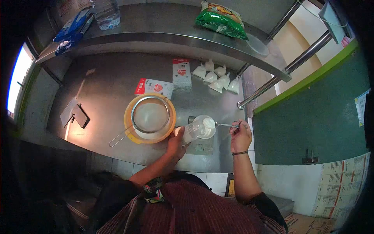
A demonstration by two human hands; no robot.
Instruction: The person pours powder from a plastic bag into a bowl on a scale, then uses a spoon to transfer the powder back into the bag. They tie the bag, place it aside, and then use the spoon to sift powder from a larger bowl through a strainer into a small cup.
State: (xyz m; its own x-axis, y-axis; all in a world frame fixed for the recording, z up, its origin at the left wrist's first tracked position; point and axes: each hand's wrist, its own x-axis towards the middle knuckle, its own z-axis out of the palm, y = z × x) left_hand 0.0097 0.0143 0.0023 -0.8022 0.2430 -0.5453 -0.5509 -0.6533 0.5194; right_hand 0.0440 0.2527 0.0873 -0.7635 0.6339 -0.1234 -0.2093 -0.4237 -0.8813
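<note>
Metal spoon (pixel 224 124), its round end heaped with loose white powder (pixel 209 123), is over the round, smooth-walled white tub (pixel 212 133) near the front edge of the brushed-steel table (pixel 105 84), toward its right edge. The right hand (pixel 241 136) grips the thin handle between curled fingers. The left hand (pixel 177 145) is wrapped round a clear plastic jar (pixel 190 132), tilted, one end reaching the tub. What looks like a flat scale (pixel 200 147) lies there at the front edge. Left of the jar, a ring-framed wire-mesh sieve (pixel 150 115) rests across an orange plastic bowl (pixel 127 118), its looped handle angled toward the front-left corner. Plump, knotted clear bags (pixel 218 78) of white contents cluster near the back-right corner, beside printed cardboard cartons (pixel 182 76).
</note>
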